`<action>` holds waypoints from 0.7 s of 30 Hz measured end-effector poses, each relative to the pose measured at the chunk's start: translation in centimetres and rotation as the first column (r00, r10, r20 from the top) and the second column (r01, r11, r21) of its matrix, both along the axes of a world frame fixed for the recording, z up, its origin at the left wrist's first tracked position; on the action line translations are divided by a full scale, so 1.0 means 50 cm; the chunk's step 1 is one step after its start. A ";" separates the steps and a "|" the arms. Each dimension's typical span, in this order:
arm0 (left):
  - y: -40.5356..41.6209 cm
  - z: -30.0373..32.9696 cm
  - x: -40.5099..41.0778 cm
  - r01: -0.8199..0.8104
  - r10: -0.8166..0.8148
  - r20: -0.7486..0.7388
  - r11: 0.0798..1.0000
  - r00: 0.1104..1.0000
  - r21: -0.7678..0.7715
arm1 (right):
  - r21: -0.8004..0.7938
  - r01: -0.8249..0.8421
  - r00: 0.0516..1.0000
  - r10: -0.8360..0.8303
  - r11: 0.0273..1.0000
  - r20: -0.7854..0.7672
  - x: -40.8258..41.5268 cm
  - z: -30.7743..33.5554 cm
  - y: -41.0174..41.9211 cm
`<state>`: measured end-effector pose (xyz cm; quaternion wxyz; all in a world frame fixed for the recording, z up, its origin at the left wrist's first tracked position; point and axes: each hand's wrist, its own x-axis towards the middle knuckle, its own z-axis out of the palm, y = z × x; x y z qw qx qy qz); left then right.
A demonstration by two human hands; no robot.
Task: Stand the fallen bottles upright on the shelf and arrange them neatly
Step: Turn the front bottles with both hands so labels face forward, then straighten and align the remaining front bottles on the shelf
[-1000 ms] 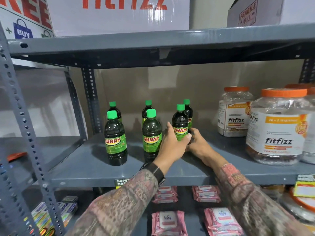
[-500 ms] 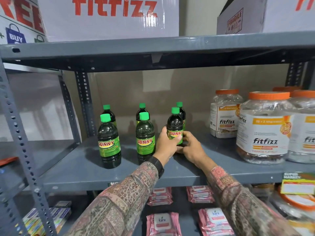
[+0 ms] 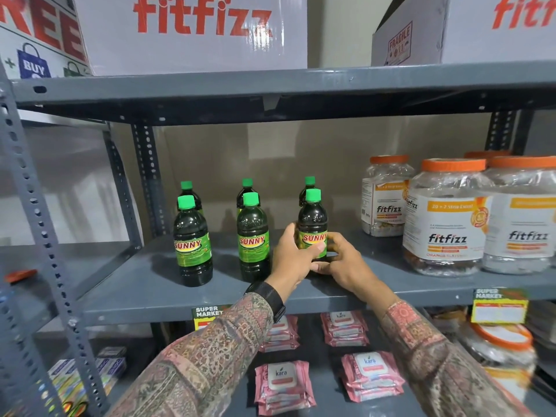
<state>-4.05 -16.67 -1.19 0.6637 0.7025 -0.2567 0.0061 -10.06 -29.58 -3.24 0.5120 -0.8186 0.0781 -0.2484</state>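
Observation:
Several dark green SUNNY bottles with green caps stand upright on the grey shelf [image 3: 144,275] in two rows. The front row has a left bottle [image 3: 191,242], a middle bottle [image 3: 252,236] and a right bottle [image 3: 312,224]. Three more stand behind them, mostly hidden, such as the back left bottle [image 3: 187,189]. My left hand [image 3: 290,257] wraps the right front bottle's lower left side. My right hand [image 3: 343,261] holds its base from the right. No bottle lies on its side.
Large fitfizz jars [image 3: 445,218] with orange lids fill the shelf's right side. Fitfizz cartons [image 3: 192,31] sit on the shelf above. Pink kara wipe packs [image 3: 282,383] lie on the shelf below. A perforated upright [image 3: 39,224] stands at the left.
Both hands have stayed on the right front bottle, which has slid slightly toward the front edge, in line with the other two front bottles. The camera has tilted up a little.

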 end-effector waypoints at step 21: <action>0.224 -0.040 -0.030 0.096 -0.102 -0.092 0.993 0.990 -0.068 | -0.008 0.334 0.894 -0.314 0.943 0.320 -0.116 -0.084 0.114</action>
